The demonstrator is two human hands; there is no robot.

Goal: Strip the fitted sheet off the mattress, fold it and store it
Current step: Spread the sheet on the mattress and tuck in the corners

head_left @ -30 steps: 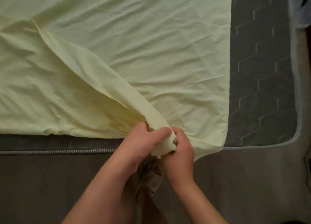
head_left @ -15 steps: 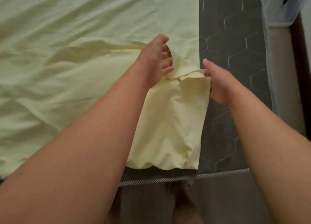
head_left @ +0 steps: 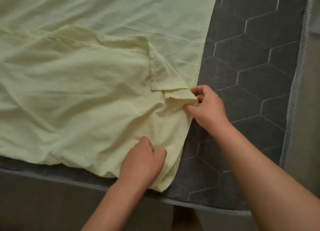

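The pale yellow fitted sheet (head_left: 83, 95) lies spread in folded layers over the dark grey quilted mattress (head_left: 251, 78), which is bare on the right. My right hand (head_left: 206, 107) pinches a folded corner of the sheet at its right edge. My left hand (head_left: 143, 161) rests with curled fingers on the sheet near the mattress's front edge; a grip on the cloth cannot be made out. A hemmed flap lies doubled over just left of my right hand.
The mattress's striped piping (head_left: 292, 99) runs along the right and front edges. Below the front edge is the dark bed base (head_left: 43, 204). A pale floor strip (head_left: 313, 109) shows beyond the right edge.
Both hands carried the corner up over the sheet, then drew back. My left hand came down to the front edge, and my right hand now pinches the corner at the right edge.
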